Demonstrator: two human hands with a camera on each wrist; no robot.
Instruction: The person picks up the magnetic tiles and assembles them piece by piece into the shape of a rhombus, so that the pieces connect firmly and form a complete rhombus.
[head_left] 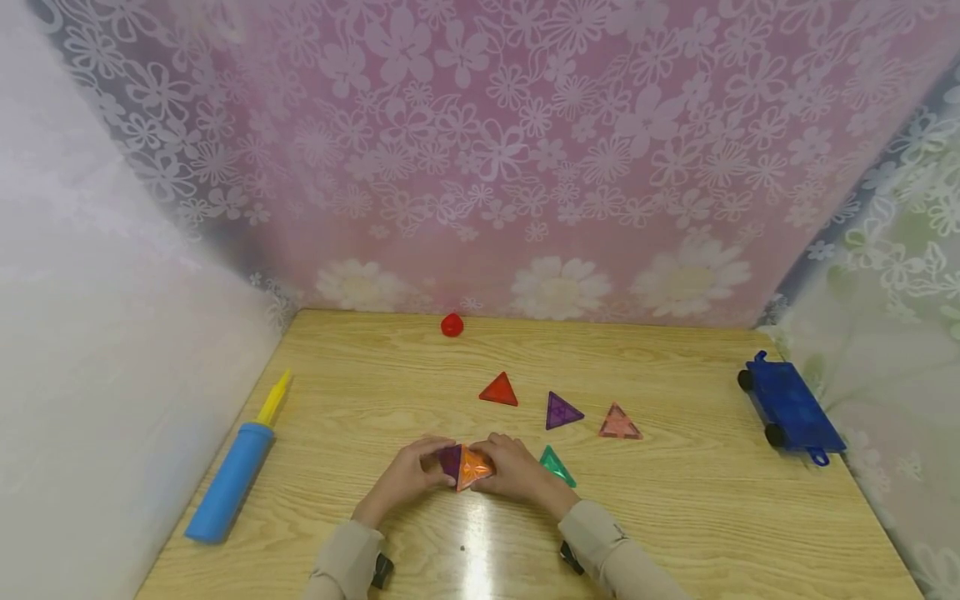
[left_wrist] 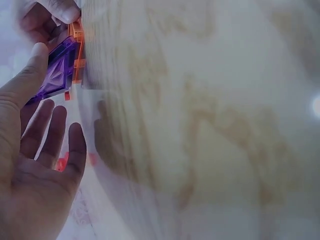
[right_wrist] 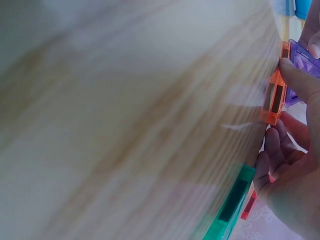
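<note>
The left hand point(head_left: 408, 472) pinches the purple translucent tile point(head_left: 450, 460); the right hand point(head_left: 519, 469) pinches the orange translucent tile point(head_left: 474, 468). The tiles meet between both hands. For good joining, I judge, the edges should stay even and the fingertips point(right_wrist: 286, 62) outside the seam. Beside the right wrist lies the green triangular tile point(head_left: 557, 467).

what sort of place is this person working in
Probably an indoor play corner, though the wider room is out of view: a wood-grain table, a pink floral backdrop behind it, and toys such as the blue wheeled toy and the held orange tile.
</note>
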